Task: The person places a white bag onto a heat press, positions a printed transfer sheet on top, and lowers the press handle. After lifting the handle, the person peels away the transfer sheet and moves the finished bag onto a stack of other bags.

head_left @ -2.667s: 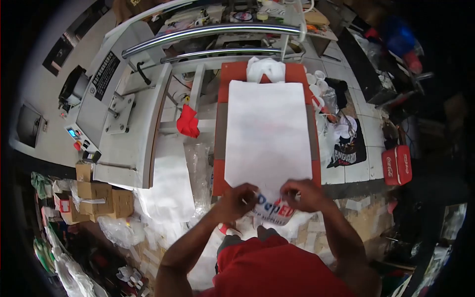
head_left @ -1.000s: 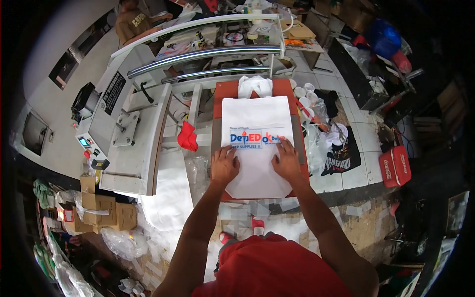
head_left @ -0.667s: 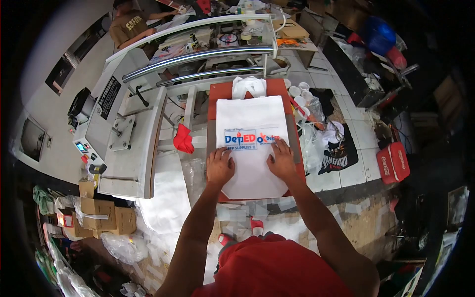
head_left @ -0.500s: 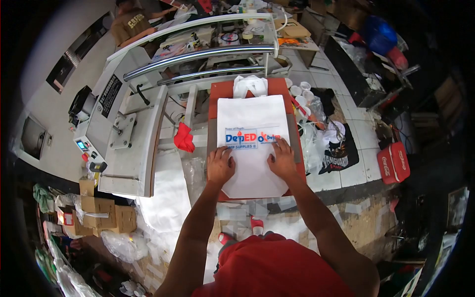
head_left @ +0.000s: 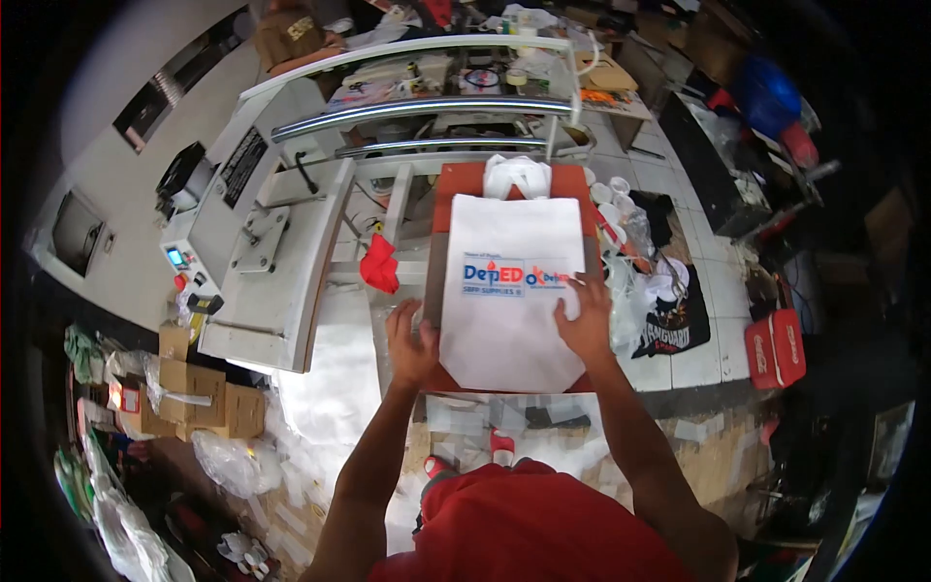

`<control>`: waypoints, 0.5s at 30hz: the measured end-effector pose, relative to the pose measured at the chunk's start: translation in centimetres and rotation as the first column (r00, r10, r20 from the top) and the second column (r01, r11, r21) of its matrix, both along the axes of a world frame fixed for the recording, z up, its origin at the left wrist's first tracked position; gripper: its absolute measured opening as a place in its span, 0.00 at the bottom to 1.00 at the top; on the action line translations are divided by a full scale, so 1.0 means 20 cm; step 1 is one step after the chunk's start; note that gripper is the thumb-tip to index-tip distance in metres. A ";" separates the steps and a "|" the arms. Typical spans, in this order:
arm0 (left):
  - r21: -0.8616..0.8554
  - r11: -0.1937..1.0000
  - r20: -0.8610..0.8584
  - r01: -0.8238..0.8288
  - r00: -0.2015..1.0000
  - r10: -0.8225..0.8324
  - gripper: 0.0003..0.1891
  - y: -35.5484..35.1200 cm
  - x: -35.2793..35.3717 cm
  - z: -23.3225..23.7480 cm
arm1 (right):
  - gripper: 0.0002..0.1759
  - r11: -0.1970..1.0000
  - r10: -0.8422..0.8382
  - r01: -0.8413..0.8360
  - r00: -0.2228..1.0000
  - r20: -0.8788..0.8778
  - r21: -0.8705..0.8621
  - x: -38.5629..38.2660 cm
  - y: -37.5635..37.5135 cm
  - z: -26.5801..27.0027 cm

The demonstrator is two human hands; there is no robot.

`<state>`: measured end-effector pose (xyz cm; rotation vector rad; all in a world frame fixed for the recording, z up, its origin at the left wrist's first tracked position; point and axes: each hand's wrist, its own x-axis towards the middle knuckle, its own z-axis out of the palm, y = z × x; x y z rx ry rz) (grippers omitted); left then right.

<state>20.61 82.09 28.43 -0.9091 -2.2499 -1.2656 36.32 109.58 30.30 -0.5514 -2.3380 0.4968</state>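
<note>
A white tote bag [head_left: 512, 339] lies flat on the red press bed [head_left: 464, 184], its handles [head_left: 517, 178] bunched at the far end. Blue and red "DepED" lettering [head_left: 493, 278] is printed across its middle. My left hand [head_left: 411, 346] hovers by the bed's left edge, off the bag, fingers apart and holding nothing. Over the bag's right edge, beside the print, is my right hand [head_left: 588, 318], its fingers spread and curved.
The heat press frame [head_left: 325, 276] stands to the left, with a red cloth [head_left: 379, 264] between it and the bed. Plastic cups and bags [head_left: 626, 228] lie right of the bed. A red cooler bag [head_left: 776, 349] sits farther right. Cardboard boxes [head_left: 194, 393] are stacked at lower left.
My left hand has come off the bag to its left side. My right hand has shifted toward the bag's right edge. The camera view has turned slightly left.
</note>
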 end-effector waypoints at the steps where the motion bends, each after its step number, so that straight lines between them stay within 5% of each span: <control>1: -0.012 1.000 0.039 -0.027 0.999 0.028 0.17 -0.12 0.02 -0.04 | 0.19 1.000 0.000 0.002 0.998 -0.064 0.027 0.01 0.00 0.01; 4: -0.077 0.990 0.236 -0.122 0.962 0.137 0.15 -0.56 0.22 -0.23 | 0.12 0.994 0.094 -0.081 0.977 -0.190 0.073 -0.01 -0.10 0.10; 6: -0.227 0.964 0.436 -0.142 0.870 0.231 0.14 -0.92 0.38 -0.54 | 0.09 0.968 0.226 -0.243 0.952 -0.205 -0.060 -0.11 -0.21 0.05; 7: -0.364 0.925 0.422 -0.111 0.865 0.270 0.13 -1.15 0.50 -0.74 | 0.09 0.917 0.233 -0.255 0.966 -0.109 -0.308 -0.16 -0.33 0.07; 9: -0.591 0.804 0.647 0.066 0.633 0.424 0.15 -1.65 0.79 -1.23 | 0.11 0.850 0.371 -0.382 0.923 -0.103 -0.364 -0.33 -0.55 0.05; 10: -0.736 0.640 0.665 0.218 0.406 0.627 0.19 -1.82 0.96 -1.23 | 0.13 0.792 0.445 -0.440 0.891 -0.092 -0.423 -0.42 -0.66 0.03; 11: -0.716 0.385 0.680 0.583 0.456 0.574 0.21 -2.05 1.11 -1.41 | 0.17 0.740 0.576 -0.597 0.800 -0.168 -0.308 -0.52 -0.77 0.00; 12: -0.732 0.451 0.613 0.511 0.207 0.762 0.23 -2.25 1.35 -1.62 | 0.19 0.699 0.615 -0.638 0.767 -0.184 -0.325 -0.62 -0.91 0.01; 13: -0.553 0.498 0.613 0.668 -0.078 0.786 0.23 -2.30 1.40 -1.44 | 0.19 0.653 0.679 -0.716 0.698 -0.227 -0.247 -0.72 -1.06 0.07; 14: -0.520 0.474 0.640 0.711 -0.043 0.767 0.24 -2.38 1.49 -1.44 | 0.20 0.601 0.737 -0.783 0.621 -0.266 -0.163 -0.81 -1.22 0.14; 15: -0.522 0.580 0.713 0.626 -0.053 0.699 0.21 -2.46 1.60 -1.62 | 0.19 0.563 0.775 -0.817 0.575 -0.263 -0.124 -0.90 -1.37 0.21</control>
